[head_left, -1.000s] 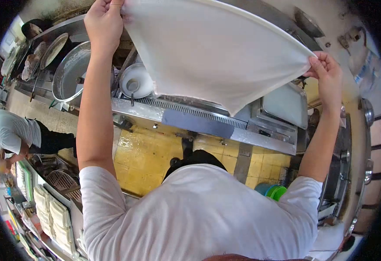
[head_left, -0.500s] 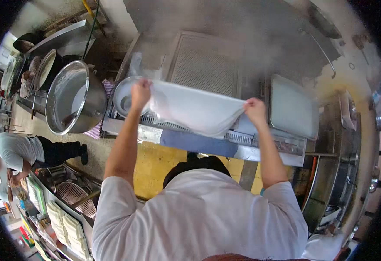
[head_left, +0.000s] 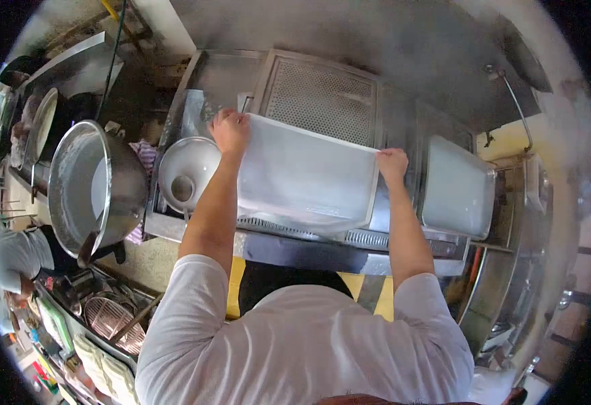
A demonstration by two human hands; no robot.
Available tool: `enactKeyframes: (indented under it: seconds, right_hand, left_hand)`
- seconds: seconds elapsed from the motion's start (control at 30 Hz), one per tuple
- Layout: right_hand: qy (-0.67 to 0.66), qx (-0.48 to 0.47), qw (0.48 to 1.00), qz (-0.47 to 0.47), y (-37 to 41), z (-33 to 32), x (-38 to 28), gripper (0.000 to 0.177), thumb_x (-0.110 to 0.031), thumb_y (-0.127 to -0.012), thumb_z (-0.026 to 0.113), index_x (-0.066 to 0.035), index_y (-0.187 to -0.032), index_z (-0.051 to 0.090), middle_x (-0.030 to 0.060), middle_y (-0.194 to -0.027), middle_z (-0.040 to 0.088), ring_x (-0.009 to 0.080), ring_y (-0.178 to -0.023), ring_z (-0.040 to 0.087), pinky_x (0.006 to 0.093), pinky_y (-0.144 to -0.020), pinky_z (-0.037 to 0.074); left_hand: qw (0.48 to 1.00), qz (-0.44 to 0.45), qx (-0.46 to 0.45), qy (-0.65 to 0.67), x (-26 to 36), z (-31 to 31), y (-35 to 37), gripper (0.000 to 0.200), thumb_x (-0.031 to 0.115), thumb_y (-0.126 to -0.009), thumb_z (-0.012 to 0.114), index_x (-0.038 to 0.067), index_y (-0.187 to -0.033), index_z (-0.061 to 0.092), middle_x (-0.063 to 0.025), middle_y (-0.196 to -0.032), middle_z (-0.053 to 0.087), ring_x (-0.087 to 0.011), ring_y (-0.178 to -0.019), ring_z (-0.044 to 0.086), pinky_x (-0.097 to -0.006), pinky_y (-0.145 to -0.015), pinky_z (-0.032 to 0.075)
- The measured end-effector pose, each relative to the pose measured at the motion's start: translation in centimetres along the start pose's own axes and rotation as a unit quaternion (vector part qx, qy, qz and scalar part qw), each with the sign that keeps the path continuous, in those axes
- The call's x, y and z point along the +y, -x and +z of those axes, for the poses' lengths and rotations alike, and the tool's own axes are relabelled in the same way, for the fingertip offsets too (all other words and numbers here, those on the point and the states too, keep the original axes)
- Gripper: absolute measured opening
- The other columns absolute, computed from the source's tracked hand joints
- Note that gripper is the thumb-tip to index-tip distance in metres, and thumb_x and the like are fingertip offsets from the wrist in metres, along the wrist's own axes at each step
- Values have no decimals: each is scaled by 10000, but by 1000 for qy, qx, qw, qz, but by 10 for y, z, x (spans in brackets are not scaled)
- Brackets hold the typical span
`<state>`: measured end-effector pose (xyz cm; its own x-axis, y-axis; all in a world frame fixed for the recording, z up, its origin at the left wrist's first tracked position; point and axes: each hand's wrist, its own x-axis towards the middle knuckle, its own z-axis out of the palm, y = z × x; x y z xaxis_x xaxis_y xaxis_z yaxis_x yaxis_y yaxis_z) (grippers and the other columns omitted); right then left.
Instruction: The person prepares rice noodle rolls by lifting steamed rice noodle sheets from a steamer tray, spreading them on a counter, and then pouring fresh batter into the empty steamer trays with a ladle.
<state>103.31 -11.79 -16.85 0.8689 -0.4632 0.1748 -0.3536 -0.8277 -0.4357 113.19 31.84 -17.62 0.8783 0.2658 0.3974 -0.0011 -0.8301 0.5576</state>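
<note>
A thin white cloth [head_left: 302, 172] is stretched between my two hands over the steel counter, its far edge running straight from one hand to the other. My left hand [head_left: 230, 131] is closed on its far left corner, next to a wide metal bowl [head_left: 204, 156] with a small round cup or ladle inside. At the far right corner, my right hand [head_left: 393, 164] pinches the edge. Beyond the cloth lies a perforated metal plate [head_left: 322, 94] with steam above it. A pale rectangular tray [head_left: 456, 185] sits right of my right hand.
A large metal pot [head_left: 130, 192] with whitish liquid stands to the left. A bent pipe [head_left: 515, 108] comes down at the right. At far left a person in a white shirt [head_left: 15, 253] bends by a work table, near a woven strainer [head_left: 114, 320].
The cloth, folded and hanging loosely before, is now spread out flatter and lower on the counter. Both hands still grip its corners. My view has shifted slightly.
</note>
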Motion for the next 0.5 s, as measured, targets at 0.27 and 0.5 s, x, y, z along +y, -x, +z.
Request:
enactKeyframes:
  seconds: [0.27,0.5]
  right_hand:
    - [2,-87,984,157,-78,11,-18,233,-326,-728,791,-158,-888,799,123,-1027,750,334,-989,705,417,-891,554]
    - [57,-64,990,111,-121,18,-37,265,-305,-720,802,-100,-888,795,159,-973,752,327,-950,715,425,-851,551]
  left_hand:
    - [996,81,6,-22,15,41,-68,97,260,-791,743,170,-807,774,-8,-1105,683,-256,-1080,609,-502,-1041,364]
    - [995,98,-3,-36,18,78,-107,122,268,-807,711,178,-833,788,-5,-1119,688,-234,-1089,613,-505,-1075,340]
